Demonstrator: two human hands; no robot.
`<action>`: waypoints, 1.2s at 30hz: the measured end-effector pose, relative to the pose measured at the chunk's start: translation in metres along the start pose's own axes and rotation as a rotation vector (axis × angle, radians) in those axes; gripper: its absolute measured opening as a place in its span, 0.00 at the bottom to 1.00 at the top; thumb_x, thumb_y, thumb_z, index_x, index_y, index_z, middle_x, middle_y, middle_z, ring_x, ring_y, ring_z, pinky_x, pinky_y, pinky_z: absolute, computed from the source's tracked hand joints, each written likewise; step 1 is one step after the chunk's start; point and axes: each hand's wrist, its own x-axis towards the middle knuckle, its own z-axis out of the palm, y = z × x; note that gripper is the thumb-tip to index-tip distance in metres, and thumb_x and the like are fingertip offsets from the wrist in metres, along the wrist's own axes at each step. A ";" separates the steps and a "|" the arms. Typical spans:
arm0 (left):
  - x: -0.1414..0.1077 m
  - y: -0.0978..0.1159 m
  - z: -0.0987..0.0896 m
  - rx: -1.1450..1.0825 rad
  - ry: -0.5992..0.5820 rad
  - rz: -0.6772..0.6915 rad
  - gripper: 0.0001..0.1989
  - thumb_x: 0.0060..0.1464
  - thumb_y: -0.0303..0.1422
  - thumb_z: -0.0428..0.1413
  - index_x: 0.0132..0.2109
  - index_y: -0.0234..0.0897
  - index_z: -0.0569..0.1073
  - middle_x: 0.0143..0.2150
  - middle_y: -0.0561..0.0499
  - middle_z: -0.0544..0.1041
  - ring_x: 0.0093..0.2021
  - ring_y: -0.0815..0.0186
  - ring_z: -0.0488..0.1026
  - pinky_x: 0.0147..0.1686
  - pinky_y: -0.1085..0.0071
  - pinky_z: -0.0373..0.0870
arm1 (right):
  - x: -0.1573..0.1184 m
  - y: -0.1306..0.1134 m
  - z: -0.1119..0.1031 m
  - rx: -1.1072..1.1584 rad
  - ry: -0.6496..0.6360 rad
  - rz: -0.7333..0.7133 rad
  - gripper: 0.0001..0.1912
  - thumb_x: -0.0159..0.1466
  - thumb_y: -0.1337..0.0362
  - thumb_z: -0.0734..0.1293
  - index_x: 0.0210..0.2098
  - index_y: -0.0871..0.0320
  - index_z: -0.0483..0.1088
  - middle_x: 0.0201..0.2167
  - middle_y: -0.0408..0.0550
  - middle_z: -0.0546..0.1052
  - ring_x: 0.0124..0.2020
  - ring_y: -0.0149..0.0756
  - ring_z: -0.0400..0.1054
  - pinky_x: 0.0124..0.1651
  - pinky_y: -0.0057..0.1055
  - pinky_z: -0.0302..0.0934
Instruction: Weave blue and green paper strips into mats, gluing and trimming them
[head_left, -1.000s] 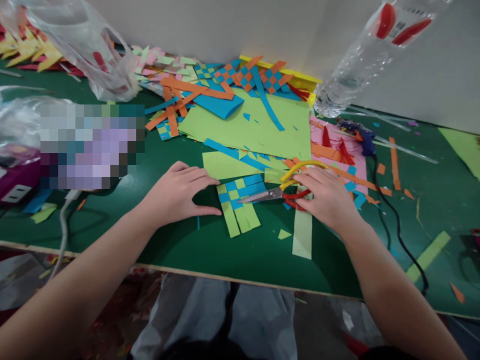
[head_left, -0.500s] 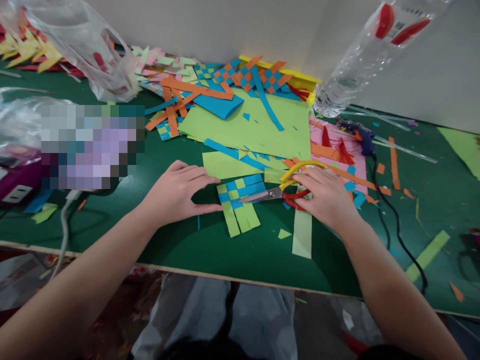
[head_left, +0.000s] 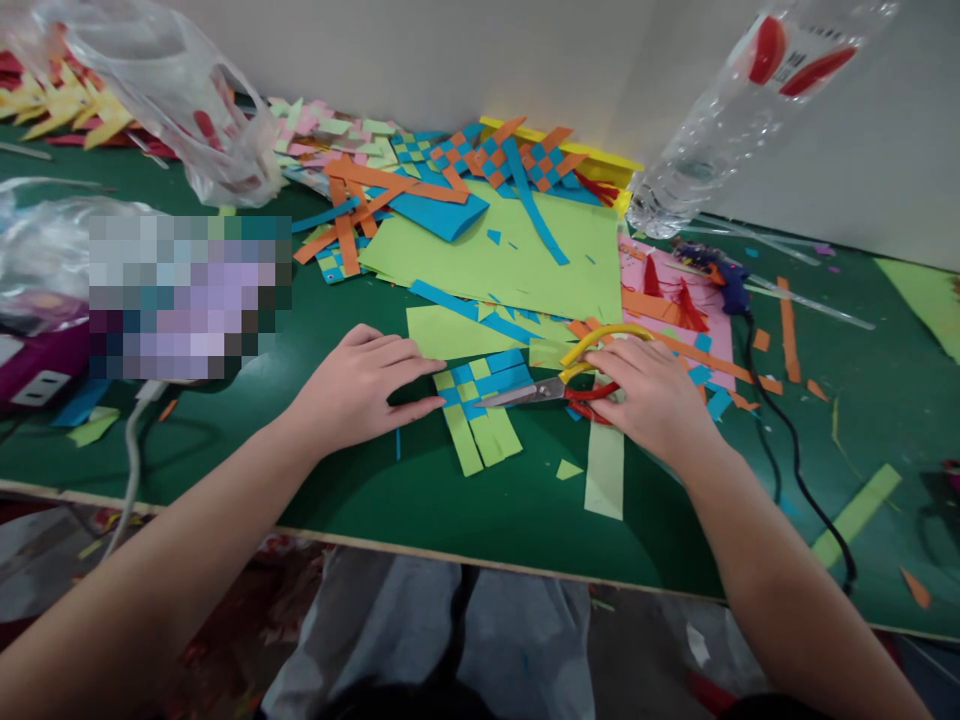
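Observation:
A small woven paper piece (head_left: 480,405) in blue and light green lies on the table, with green strips hanging loose toward me and blue ones to the right. My left hand (head_left: 367,385) is at its left edge, thumb and forefinger apart, their tips at or touching the corner. Scissors (head_left: 529,392) with one yellow and one red handle are in my right hand (head_left: 645,395), fingers closed around the handles. Their blades look closed or nearly so and lie over the weave's right part, pointing left. A pale green strip (head_left: 604,470) lies below my right hand.
Behind are green paper sheets (head_left: 517,240), woven orange-and-blue pieces (head_left: 551,158) and orange strips (head_left: 394,180). A plastic bottle (head_left: 720,140) leans at right, near a glue gun (head_left: 727,280) with a black cord. A bagged cup (head_left: 195,110) and white cable (head_left: 131,450) are at left.
My left thumb and forefinger have drawn closer together at the woven paper's left edge. My right hand and the scissors hold nearly the same place.

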 end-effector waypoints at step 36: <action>-0.003 -0.008 0.011 -0.039 -0.075 -0.038 0.19 0.65 0.43 0.49 0.55 0.39 0.74 0.43 0.46 0.78 0.44 0.59 0.75 0.46 0.62 0.60 | 0.000 -0.019 -0.011 -0.023 0.052 0.037 0.11 0.59 0.69 0.67 0.41 0.64 0.73 0.37 0.56 0.77 0.37 0.44 0.70 0.40 0.39 0.65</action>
